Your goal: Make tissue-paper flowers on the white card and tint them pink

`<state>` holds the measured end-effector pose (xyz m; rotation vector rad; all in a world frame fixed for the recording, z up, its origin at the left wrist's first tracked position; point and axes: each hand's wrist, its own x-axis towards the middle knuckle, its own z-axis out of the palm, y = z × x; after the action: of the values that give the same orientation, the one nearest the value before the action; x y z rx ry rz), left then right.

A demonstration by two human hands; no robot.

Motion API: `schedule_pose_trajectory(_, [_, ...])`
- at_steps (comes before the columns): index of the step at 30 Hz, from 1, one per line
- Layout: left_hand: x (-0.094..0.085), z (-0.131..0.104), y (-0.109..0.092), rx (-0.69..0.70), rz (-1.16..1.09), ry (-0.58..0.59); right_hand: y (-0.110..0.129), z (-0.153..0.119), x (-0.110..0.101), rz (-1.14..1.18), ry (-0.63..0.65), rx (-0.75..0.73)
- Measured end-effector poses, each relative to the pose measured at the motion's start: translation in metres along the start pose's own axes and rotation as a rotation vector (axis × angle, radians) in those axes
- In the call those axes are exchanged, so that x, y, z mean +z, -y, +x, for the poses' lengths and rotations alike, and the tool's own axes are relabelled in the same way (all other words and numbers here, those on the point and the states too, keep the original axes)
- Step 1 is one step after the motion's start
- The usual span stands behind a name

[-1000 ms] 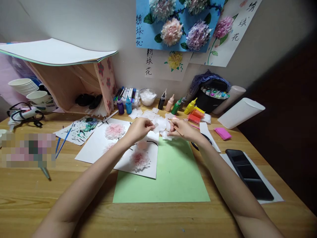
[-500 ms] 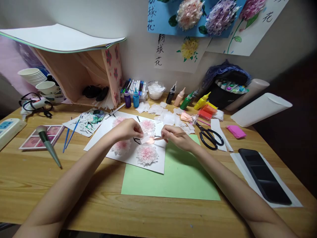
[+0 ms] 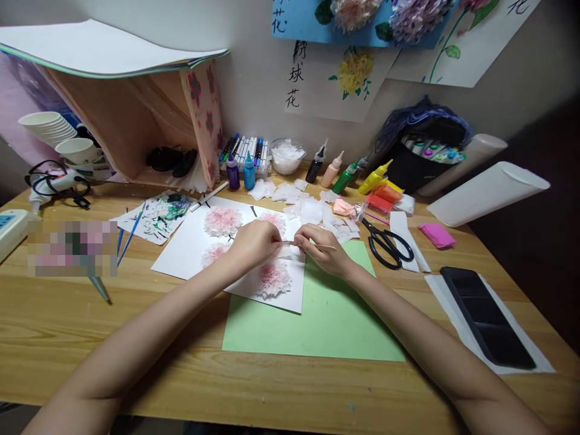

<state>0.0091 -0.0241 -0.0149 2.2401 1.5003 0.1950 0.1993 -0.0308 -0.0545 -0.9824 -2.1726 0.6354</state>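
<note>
My left hand [image 3: 259, 241] is closed in a pinch at the tip of a thin wooden stick, above the white sheet [image 3: 181, 251]. Small white tissue shows by the fingertips, but the exact hold is hard to see. My right hand [image 3: 319, 246] grips the wooden stick [image 3: 325, 248] between thumb and fingers, its flat end pointing right. Pink-and-white paper flowers [image 3: 273, 279] lie on the sheet around and partly under my left hand. A green sheet [image 3: 317, 329] lies beneath the white one and my right forearm.
Tissue squares [image 3: 309, 210] lie behind my hands, near paint bottles [image 3: 344, 179] and a bowl [image 3: 288, 158]. Black scissors [image 3: 387, 246] and a black tray [image 3: 487, 317] are at right. At left are brushes [image 3: 131, 232], a palette sheet [image 3: 158, 220] and paper cups [image 3: 77, 150].
My left hand has moved right to the stick's tip, closer to my right hand. The tissue piece it held is now mostly hidden. The camera view has tilted slightly downward.
</note>
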Motion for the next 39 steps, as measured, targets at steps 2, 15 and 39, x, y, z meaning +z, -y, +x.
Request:
schedule_pose_trajectory(2, [0.002,-0.001,-0.002,-0.002,0.054,-0.023,0.0,-0.002,0.0,0.005,-0.048,-0.03])
schedule_pose_trajectory(15, [0.009,0.002,0.0,0.003,0.168,-0.095,-0.001,-0.006,0.007,-0.17,-0.147,-0.341])
schedule_pose_trajectory(39, [-0.024,-0.006,-0.003,-0.238,0.394,0.173,-0.002,0.007,0.019,0.169,-0.191,0.049])
